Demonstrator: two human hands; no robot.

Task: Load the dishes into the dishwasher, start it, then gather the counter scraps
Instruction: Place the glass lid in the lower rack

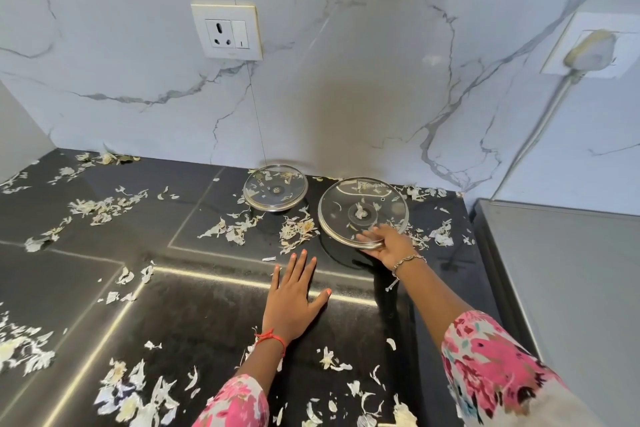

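The right hand (388,246) is gripping the near rim of the larger glass lid (363,208), with its fingers lying over the top of the edge and the thumb tucked under it. The lid is lying knob-down at the back of the black counter (207,305), and its near edge is looking slightly raised in the grip. A bead bracelet (408,260) is hanging at that wrist.

The left hand (294,295) is holding nothing. It is resting flat on the counter with fingers straight and spread, nearer the person and to the left of the lid, not touching it. A red thread (273,338) is circling its wrist.

A smaller glass lid (275,187) is sitting just left of the larger one, close to the marble wall (346,62), and the two are not touching. That is making two lids in all. Pale peel scraps (298,232) are lying between the lids, inside both and scattered across the whole counter, too many to count.

Two wall sockets are showing: one socket (227,32) unused on the left, and one on the right carrying a white plug (590,48) with its cable (540,125) running down. A grey surface (571,270) is bordering the counter's right edge.
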